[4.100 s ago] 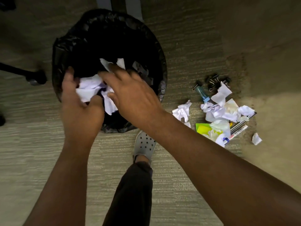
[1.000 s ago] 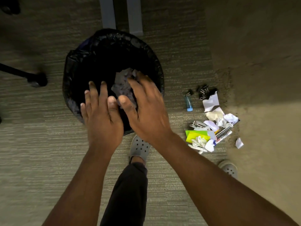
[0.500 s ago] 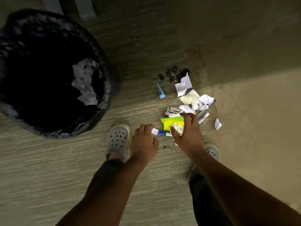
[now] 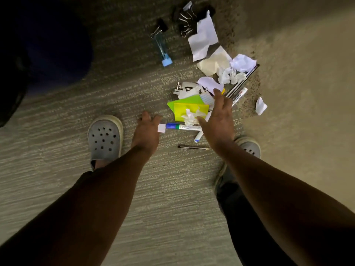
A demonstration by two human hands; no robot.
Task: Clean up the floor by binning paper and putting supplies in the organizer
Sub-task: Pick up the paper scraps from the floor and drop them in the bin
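Note:
A litter pile lies on the carpet: crumpled white paper (image 4: 233,71), a flat white sheet (image 4: 203,38), green and yellow sticky notes (image 4: 189,107), markers (image 4: 182,127), black binder clips (image 4: 187,20) and a blue-capped tube (image 4: 163,48). My right hand (image 4: 218,120) hovers open over the sticky notes, its thumb beside a small paper wad (image 4: 190,117). My left hand (image 4: 147,129) hangs with loosely curled fingers next to a small white scrap (image 4: 161,128) at the marker's end. The black-lined bin (image 4: 11,87) shows only as a dark edge at far left.
My two grey clogs (image 4: 105,137) stand on the carpet either side of my arms. A thin pencil (image 4: 193,148) lies between them. One stray paper scrap (image 4: 260,106) sits to the right of the pile, on the lighter floor.
I dropped the paper into the bin, then turned right and bent toward the pile. Both hands came down to it and the bin slid out to the left edge.

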